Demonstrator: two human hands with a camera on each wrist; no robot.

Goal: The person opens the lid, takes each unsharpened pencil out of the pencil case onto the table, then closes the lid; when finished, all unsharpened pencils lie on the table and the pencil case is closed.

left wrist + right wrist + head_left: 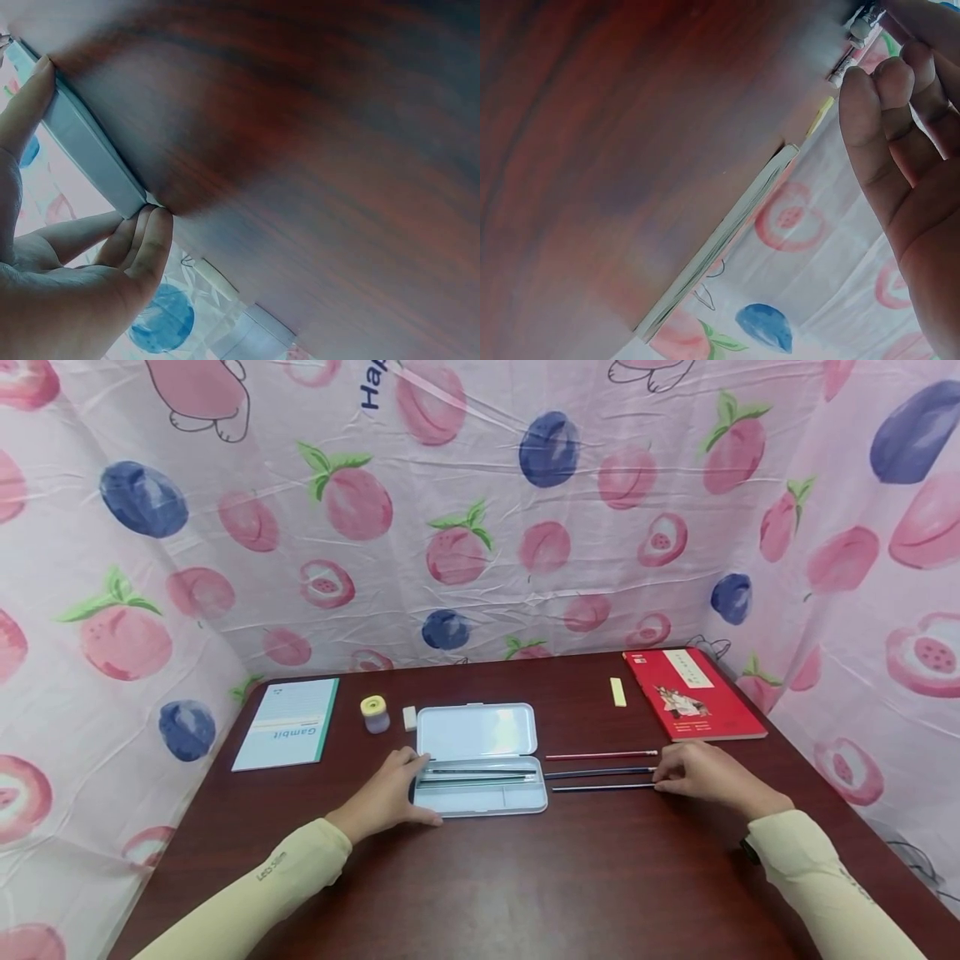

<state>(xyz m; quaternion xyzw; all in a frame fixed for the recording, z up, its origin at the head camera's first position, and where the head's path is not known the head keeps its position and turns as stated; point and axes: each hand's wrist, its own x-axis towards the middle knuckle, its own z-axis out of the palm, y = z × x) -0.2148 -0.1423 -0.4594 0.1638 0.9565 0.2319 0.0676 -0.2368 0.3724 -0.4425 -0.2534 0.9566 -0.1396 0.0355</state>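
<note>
An open white pencil case [480,802] lies on the table with several pencils [476,780] inside, its lid folded back. My left hand [386,793] holds the case's left end, thumb at the front edge and fingers at the back corner; the left wrist view shows the case's side [94,154] between them. Right of the case, a red pencil [600,755], a dark blue pencil [600,772] and a dark pencil [603,788] lie side by side. My right hand [697,774] pinches the right end of the nearest, dark pencil. Eraser tips [861,28] show beside its fingers.
Left of the case lie a pale blue notebook [288,724], a yellow-lidded pencil sharpener [375,714] and a white eraser [409,718]. At the back right are a yellow strip [617,692] and a red book [693,697]. A fruit-print curtain [480,527] surrounds the dark table [480,893].
</note>
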